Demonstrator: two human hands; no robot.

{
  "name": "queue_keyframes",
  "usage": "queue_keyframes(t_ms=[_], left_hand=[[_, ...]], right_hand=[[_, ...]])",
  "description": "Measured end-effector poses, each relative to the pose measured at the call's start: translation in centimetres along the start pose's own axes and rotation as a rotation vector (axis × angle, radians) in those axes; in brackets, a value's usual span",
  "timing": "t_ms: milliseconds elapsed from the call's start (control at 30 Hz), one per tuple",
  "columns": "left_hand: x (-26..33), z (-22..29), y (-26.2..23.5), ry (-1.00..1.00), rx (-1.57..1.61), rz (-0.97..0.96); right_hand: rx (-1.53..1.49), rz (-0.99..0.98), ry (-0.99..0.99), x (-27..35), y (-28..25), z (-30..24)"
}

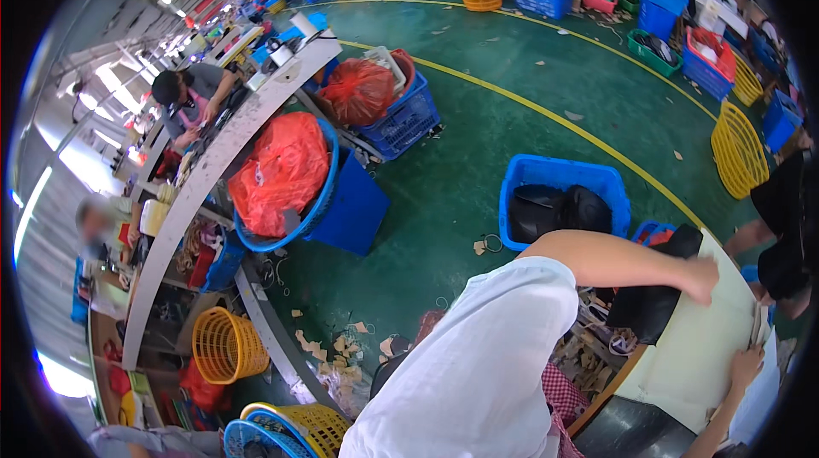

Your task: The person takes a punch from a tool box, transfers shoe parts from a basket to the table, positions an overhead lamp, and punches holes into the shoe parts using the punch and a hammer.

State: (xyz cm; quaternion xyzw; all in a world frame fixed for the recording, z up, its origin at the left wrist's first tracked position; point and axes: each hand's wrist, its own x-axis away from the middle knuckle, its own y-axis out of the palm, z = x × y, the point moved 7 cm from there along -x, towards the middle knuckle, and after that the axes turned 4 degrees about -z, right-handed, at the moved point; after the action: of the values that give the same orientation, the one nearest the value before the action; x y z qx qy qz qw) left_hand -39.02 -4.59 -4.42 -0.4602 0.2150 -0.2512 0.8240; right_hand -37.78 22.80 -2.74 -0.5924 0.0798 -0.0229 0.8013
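Observation:
My left arm, in a white sleeve, reaches across to the right. Its hand (702,280) rests over the pale cream tabletop (682,373), fingers curled down and closed; whatever is in them is hidden. Beside it, a black sheet-like piece (646,300) hangs over the table's near edge. My right hand (746,366) comes up from the lower right and lies on the tabletop with its fingers stretched out. Just past its fingertips are small greyish-beige pieces (758,323), too small to tell apart. A dark panel (636,431) covers the front part of the table.
A blue bin (563,170) holding black pieces stands on the green floor beyond my arm. At the left, a blue basket (328,138) with red bags stands by a long bench (200,168), where people work. Another person in black (785,211) stands close at the right. Scraps litter the floor.

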Motion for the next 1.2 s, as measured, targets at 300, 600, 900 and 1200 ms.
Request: queue_keyframes(t_ms=[300, 600, 900, 1200], left_hand=[[18.7, 2.4, 3.5, -0.283, 1.231, -0.139], [17.1, 4.1, 6.1, -0.366, 1.238, -0.001], [17.9, 4.9, 4.8, -0.401, 1.150, 0.115], [17.6, 5.3, 2.1, -0.220, 0.667, 0.128]], right_hand=[[0.000, -0.049, -0.106, -0.5, 0.8, 0.0], [0.031, -0.035, -0.096, 0.8, -0.9, -1.3], [0.072, -0.338, -0.042, 2.8, -3.6, -1.5], [0.123, -0.212, -0.078, 2.8, -0.1, -0.8]])
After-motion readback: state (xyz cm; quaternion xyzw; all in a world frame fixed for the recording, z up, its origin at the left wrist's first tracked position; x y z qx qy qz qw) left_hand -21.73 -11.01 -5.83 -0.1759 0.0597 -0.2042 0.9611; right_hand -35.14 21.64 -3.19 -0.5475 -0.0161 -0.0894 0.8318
